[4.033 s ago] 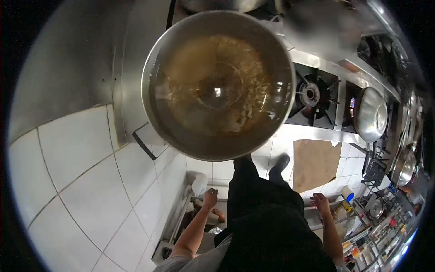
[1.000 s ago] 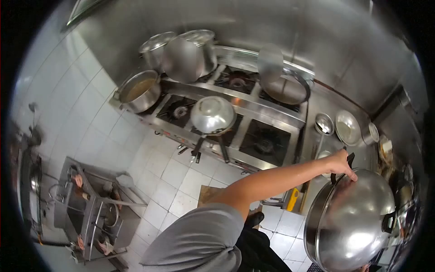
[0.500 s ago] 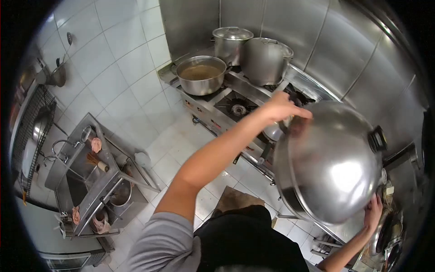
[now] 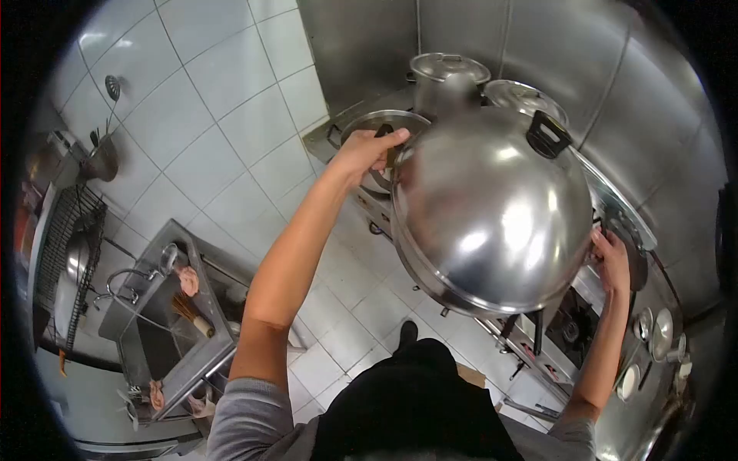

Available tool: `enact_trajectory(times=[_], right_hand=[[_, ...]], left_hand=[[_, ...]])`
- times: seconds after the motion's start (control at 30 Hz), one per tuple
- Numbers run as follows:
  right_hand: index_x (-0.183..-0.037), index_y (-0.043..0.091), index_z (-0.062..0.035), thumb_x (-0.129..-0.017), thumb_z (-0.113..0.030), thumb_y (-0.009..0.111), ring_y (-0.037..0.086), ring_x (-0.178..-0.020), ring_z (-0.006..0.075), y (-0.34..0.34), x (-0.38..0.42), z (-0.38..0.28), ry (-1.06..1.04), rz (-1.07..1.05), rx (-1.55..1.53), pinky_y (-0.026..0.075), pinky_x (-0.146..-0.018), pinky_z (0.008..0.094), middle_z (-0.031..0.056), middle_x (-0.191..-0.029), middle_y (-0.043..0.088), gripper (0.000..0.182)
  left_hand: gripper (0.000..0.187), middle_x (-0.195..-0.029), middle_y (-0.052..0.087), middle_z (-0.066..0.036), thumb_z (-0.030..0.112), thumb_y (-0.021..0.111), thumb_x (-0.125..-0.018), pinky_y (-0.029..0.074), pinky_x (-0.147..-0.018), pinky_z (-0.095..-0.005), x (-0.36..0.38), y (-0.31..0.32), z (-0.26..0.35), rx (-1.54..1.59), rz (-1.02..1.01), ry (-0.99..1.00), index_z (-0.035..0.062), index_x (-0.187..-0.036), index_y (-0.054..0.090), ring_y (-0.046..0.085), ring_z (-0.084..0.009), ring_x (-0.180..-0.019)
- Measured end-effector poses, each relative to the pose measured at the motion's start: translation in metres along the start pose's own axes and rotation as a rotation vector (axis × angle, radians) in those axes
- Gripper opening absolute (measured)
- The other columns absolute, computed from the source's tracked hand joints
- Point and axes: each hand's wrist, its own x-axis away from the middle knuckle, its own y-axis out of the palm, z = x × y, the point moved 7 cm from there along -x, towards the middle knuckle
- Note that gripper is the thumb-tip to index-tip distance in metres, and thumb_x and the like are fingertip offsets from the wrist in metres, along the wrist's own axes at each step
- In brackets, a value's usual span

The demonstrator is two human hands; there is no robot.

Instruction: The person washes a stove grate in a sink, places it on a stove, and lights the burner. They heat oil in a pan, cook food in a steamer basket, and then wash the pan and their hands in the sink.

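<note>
My left hand [image 4: 364,157] and right hand [image 4: 612,260] have fingers closed round opposite handles [image 4: 384,131], likely to balance the wide pan [image 4: 428,281] and its domed lid [image 4: 492,215] above the stove's [image 4: 373,206] front edge.

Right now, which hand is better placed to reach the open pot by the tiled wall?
The left hand, I'd judge: it grips the covered pan on the side toward the open pot. The right hand is on the pan's far side. Both are occupied, though.
</note>
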Motion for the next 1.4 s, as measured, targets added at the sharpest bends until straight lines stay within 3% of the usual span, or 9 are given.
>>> enact_trajectory(times=[0.23,0.4,0.53,0.7,0.77,0.83,1.0,1.1,1.4], right_hand=[[-0.095,0.057,-0.0005,-0.078,-0.035,0.073,0.045,-0.063,0.0097,0.154,-0.159,-0.042,0.054,-0.184,-0.091,0.038,-0.059,0.0227,-0.0014,-0.072,0.047,0.041],[-0.078,0.056,-0.0086,-0.075,-0.046,0.074,0.045,-0.054,0.0088,0.247,-0.28,-0.035,-0.056,-0.121,-0.065,0.037,-0.051,0.024,-0.0029,-0.064,0.046,0.042],[-0.066,0.053,-0.0118,-0.074,-0.056,0.071,0.042,-0.054,0.0115,0.308,-0.323,-0.041,0.084,-0.128,0.154,0.039,-0.051,0.0264,-0.0023,-0.064,0.046,0.048],[-0.071,0.054,-0.0109,-0.073,-0.059,0.071,0.041,-0.054,0.0109,0.376,-0.368,-0.04,0.115,-0.089,0.104,0.037,-0.05,0.0257,-0.0039,-0.062,0.04,0.051],[-0.072,0.056,-0.0102,-0.073,-0.058,0.071,0.041,-0.055,0.0105,0.394,-0.378,-0.025,0.176,-0.089,0.185,0.036,-0.049,0.0256,-0.004,-0.063,0.04,0.051],[-0.075,0.057,-0.0089,-0.072,-0.058,0.072,0.04,-0.054,0.0094,0.414,-0.388,-0.037,0.03,-0.068,0.1,0.034,-0.049,0.0256,-0.0038,-0.061,0.04,0.051],[-0.083,0.059,-0.0053,-0.075,-0.058,0.069,0.036,-0.045,0.007,0.424,-0.428,0.001,0.137,-0.124,0.203,0.027,-0.041,0.0223,-0.0052,-0.058,0.041,0.054],[-0.083,0.058,-0.0048,-0.077,-0.057,0.067,0.037,-0.044,0.0061,0.428,-0.43,0.001,0.114,-0.049,0.188,0.025,-0.039,0.0221,-0.0055,-0.058,0.043,0.054],[-0.084,0.06,-0.0038,-0.09,-0.043,0.059,0.042,-0.045,0.008,0.404,-0.47,0.055,0.01,0.019,0.344,0.032,-0.042,0.0236,-0.0012,-0.058,0.049,0.04]], left_hand=[[0.039,-0.055,0.043,-0.002,0.032,0.056,-0.093,0.035,-0.044,-0.0317,-0.13,-0.133,-0.051,0.28,0.261,-0.132,0.007,-0.065,0.047,0.034,-0.0133,-0.042],[0.039,-0.051,0.038,-0.001,0.033,0.069,-0.084,0.034,-0.04,-0.0327,-0.207,-0.204,-0.074,0.164,0.368,-0.066,0.0088,-0.065,0.045,0.036,-0.013,-0.04],[0.04,-0.055,0.047,-0.002,0.033,0.082,-0.071,0.033,-0.038,-0.0299,-0.261,-0.246,-0.112,0.136,0.429,-0.089,0.0064,-0.067,0.052,0.039,-0.0116,-0.043],[0.043,-0.062,0.054,-0.003,0.031,0.086,-0.065,0.033,-0.039,-0.0266,-0.324,-0.28,-0.166,0.156,0.372,-0.06,0.0014,-0.077,0.057,0.041,-0.0098,-0.045],[0.066,-0.054,0.051,-0.004,0.029,0.089,-0.058,0.032,-0.036,-0.0256,-0.341,-0.284,-0.184,0.283,0.313,0.004,-0.017,-0.091,0.056,0.041,-0.0102,-0.037],[0.059,-0.054,0.051,-0.003,0.028,0.089,-0.057,0.032,-0.036,-0.0245,-0.349,-0.285,-0.194,0.285,0.306,-0.041,-0.0133,-0.085,0.057,0.041,-0.0094,-0.038],[0.044,-0.053,0.048,-0.001,0.025,0.09,-0.057,0.031,-0.036,-0.0234,-0.36,-0.29,-0.21,0.329,0.301,-0.067,-0.0001,-0.065,0.055,0.041,-0.0082,-0.039],[0.042,-0.067,0.051,-0.002,0.026,0.087,-0.064,0.034,-0.04,-0.0255,-0.358,-0.289,-0.214,0.206,0.341,-0.153,0.0037,-0.076,0.053,0.043,-0.0089,-0.049],[0.044,-0.051,0.041,-0.002,0.041,0.056,-0.092,0.03,-0.037,-0.0318,-0.371,-0.291,-0.236,0.245,0.508,-0.184,0.0003,-0.076,0.051,0.038,-0.0139,-0.039]])
